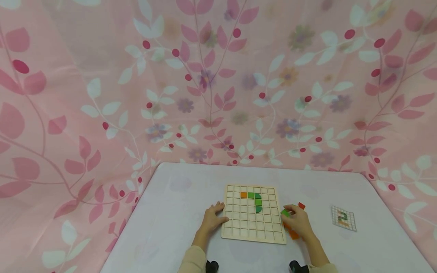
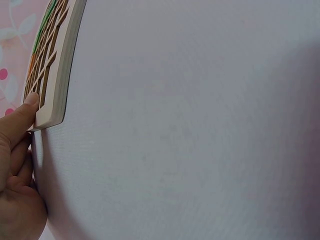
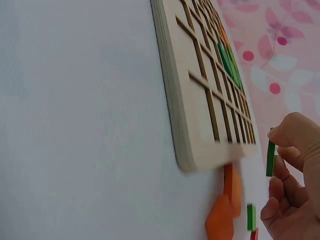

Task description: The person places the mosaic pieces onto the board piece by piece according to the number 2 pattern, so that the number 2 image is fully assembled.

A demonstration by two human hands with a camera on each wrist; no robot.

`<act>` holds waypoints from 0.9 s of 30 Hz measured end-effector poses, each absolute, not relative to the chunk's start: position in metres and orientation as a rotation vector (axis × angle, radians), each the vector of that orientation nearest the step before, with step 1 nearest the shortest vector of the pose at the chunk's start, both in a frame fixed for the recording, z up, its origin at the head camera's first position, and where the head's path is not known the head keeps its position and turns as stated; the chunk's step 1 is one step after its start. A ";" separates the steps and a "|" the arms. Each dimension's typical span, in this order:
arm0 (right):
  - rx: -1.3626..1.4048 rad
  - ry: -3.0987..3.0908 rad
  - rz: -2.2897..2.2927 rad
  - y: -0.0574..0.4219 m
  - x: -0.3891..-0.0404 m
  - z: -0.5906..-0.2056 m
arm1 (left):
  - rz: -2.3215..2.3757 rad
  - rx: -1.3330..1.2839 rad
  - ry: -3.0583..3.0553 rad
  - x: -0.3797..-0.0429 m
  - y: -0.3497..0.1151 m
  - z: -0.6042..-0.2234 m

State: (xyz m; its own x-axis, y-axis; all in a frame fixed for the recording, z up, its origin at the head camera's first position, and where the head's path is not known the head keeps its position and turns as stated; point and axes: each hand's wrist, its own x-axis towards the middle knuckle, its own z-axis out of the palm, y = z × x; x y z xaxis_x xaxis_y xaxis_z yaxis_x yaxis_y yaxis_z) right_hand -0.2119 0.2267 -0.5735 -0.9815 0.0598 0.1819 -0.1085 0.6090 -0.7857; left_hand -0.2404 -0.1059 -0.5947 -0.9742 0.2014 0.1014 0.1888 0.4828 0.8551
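A wooden grid board [image 1: 246, 233] lies on the white table, with an orange square [image 1: 244, 195], green squares [image 1: 258, 202] and dark green rounded pieces [image 1: 258, 209] set in its cells. My left hand [image 1: 212, 218] rests at the board's left edge, its thumb on top of the rim and the other fingers along the side. Just off the right edge, my right hand [image 1: 298, 220] pinches a thin green tile [image 3: 271, 159] between thumb and fingertips. Below that hand lie loose orange pieces [image 3: 220, 217], another green piece [image 3: 251, 217] and a red piece [image 1: 302, 205], partly covered by the hand.
A small pattern card [image 1: 344, 218] with a gridded figure like a 2 lies farther right on the white table [image 1: 191, 182]. A pink floral curtain [image 1: 218, 94] hangs behind the table's far edge. Dark wrist devices [image 1: 299, 267] show at the bottom of the head view.
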 end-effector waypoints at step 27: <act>0.663 -2.651 1.142 0.140 -0.253 -0.587 | 1.520 0.345 2.708 -0.243 -0.106 -0.599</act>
